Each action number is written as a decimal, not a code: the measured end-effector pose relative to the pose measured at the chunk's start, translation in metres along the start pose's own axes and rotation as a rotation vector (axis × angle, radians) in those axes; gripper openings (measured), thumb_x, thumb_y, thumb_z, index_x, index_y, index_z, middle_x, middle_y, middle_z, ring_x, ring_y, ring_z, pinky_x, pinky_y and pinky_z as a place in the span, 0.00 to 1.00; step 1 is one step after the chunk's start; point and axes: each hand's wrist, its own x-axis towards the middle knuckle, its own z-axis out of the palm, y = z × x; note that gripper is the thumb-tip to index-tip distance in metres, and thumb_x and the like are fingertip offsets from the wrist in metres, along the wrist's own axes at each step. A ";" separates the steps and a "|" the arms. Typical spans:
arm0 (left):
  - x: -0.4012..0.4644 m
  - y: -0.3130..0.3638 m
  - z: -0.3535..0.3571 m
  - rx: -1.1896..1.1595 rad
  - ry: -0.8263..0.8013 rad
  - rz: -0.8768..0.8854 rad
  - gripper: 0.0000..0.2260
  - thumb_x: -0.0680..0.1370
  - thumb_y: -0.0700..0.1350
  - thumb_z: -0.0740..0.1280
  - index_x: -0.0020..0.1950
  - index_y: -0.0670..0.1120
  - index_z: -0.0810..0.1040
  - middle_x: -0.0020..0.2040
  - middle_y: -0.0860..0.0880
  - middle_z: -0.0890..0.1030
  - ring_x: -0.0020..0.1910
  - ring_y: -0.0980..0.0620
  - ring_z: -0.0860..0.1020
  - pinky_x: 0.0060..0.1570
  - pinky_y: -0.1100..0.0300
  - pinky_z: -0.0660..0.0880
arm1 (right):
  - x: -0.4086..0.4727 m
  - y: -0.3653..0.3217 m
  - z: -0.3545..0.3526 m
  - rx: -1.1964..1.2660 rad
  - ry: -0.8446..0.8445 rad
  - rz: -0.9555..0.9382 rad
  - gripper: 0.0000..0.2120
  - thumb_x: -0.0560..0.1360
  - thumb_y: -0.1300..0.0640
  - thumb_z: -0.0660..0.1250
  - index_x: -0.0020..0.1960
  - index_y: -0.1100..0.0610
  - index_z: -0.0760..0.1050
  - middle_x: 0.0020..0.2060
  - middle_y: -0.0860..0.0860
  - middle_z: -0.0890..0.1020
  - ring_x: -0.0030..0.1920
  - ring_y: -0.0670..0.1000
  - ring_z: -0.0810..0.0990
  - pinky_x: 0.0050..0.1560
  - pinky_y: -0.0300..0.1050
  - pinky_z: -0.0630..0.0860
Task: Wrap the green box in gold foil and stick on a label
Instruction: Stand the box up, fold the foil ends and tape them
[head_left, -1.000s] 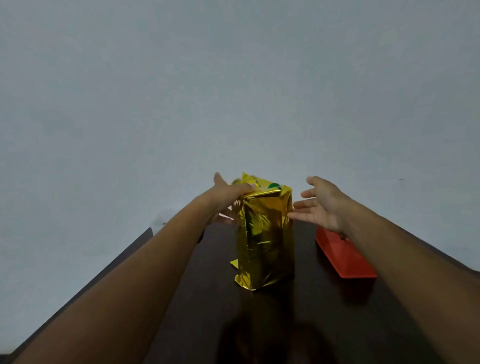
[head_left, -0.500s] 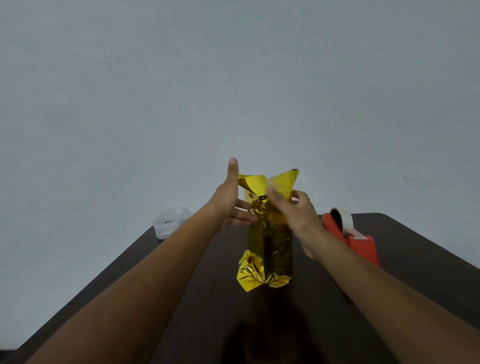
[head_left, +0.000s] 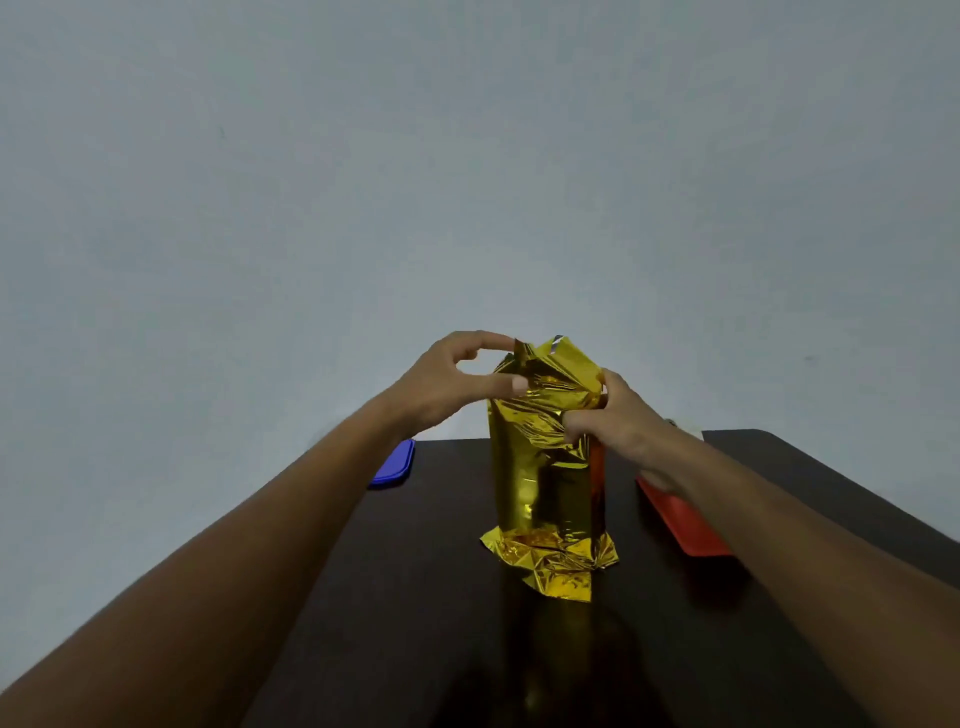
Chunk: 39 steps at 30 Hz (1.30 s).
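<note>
Head view: the box (head_left: 545, 467) stands upright near the middle of the dark tabletop (head_left: 426, 597), fully covered in gold foil (head_left: 524, 457); no green shows. At the foot of the box the foil spreads out in a crumpled skirt that lies flat on the tabletop, reaching toward the camera. At the top of the box the foil stands up loose and creased, with a silver underside showing at its highest tip.

The left hand (head_left: 457, 379) is at the upper left of the box. Its thumb and forefinger are curved toward each other with a gap between them, both tips reaching the foil's top edge; whether they actually pinch it cannot be told.

The right hand (head_left: 613, 421) is at the upper right of the box, fingers curled round a bunched fold of foil and gripping it against the box's side.

A red object (head_left: 685, 525) lies on the tabletop just right of the box, partly hidden by the right forearm. A blue flat object (head_left: 395, 462) lies well left of the box, at the tabletop's far edge. A plain grey wall (head_left: 467, 182) rises behind the box
</note>
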 end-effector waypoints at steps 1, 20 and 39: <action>0.002 0.000 0.000 0.032 -0.028 0.010 0.23 0.67 0.60 0.76 0.62 0.61 0.81 0.70 0.56 0.73 0.70 0.54 0.68 0.65 0.52 0.68 | 0.001 -0.001 -0.002 -0.013 -0.008 0.003 0.38 0.56 0.56 0.76 0.65 0.52 0.68 0.55 0.58 0.80 0.55 0.58 0.80 0.56 0.56 0.79; 0.025 0.015 0.040 -0.289 0.202 -0.062 0.35 0.70 0.63 0.72 0.38 0.29 0.67 0.35 0.43 0.69 0.36 0.45 0.68 0.41 0.52 0.68 | -0.022 0.002 0.023 -0.379 0.738 -0.546 0.29 0.69 0.44 0.79 0.62 0.56 0.71 0.59 0.53 0.75 0.60 0.53 0.72 0.54 0.47 0.70; 0.018 0.009 0.025 -0.133 -0.030 -0.005 0.28 0.69 0.57 0.79 0.66 0.54 0.76 0.68 0.51 0.78 0.70 0.53 0.72 0.65 0.53 0.70 | -0.011 0.003 0.010 0.003 0.356 -0.369 0.09 0.77 0.54 0.72 0.57 0.54 0.82 0.59 0.50 0.79 0.62 0.49 0.76 0.53 0.35 0.76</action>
